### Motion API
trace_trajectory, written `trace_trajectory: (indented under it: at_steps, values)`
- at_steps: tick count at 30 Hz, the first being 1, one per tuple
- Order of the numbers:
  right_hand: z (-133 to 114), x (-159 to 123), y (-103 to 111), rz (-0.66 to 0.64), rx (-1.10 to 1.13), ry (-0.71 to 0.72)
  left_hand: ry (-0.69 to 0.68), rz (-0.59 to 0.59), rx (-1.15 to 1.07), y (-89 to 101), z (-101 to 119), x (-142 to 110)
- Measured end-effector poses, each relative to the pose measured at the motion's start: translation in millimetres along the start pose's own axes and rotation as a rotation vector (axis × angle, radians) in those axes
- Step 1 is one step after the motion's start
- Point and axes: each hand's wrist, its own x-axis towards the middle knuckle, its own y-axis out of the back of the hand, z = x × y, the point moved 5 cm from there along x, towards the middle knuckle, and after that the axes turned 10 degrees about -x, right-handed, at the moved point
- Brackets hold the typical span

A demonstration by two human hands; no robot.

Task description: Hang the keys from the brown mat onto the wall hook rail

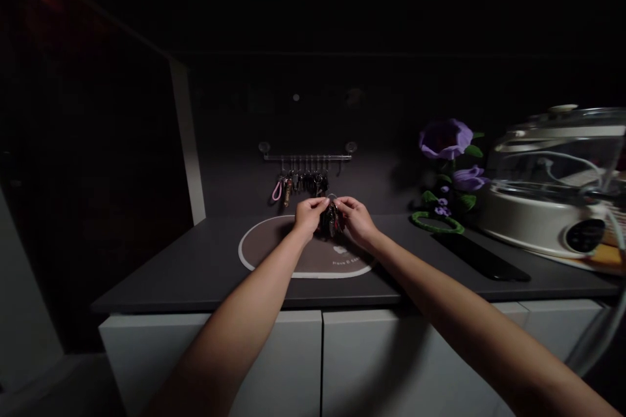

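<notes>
Both hands meet above a brown oval mat (pixel 274 251) with a pale rim. My left hand (pixel 308 216) pinches one side of a bunch of keys (pixel 332 221) at its metal ring. My right hand (pixel 355 216) grips the other side of the same ring, thumb and finger closed. The keys dangle between the hands, dark and hard to tell apart. Just behind them, a clear rail (pixel 308 158) with hooks is fixed to the wall. More keys hang from it, along with a pink loop strap (pixel 277 191) and a brown key fob (pixel 287 193).
To the right stand purple crocheted flowers (pixel 445 140) with a green ring base (pixel 437 223). A flat black object (pixel 482 257) lies before them. Beyond is a white appliance (pixel 533 218) with a clear lid. White cabinet fronts (pixel 372 358) are below the dark countertop (pixel 171 273).
</notes>
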Motion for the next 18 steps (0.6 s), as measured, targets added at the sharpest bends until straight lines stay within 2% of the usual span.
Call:
trace_trajectory:
  at_steps: [4, 8, 18]
  values:
    - [-7, 14, 3, 0.019, -0.056, 0.008, -0.033, 0.051, 0.036, 3.7, 4, 2]
    - [-15, 36, 9, 0.076, -0.083, 0.032, -0.095, 0.139, 0.161, 12.8, 4, 7]
    - [-29, 101, 24, 0.225, -0.214, 0.034, -0.183, 0.214, 0.411, 24.4, -2, 13]
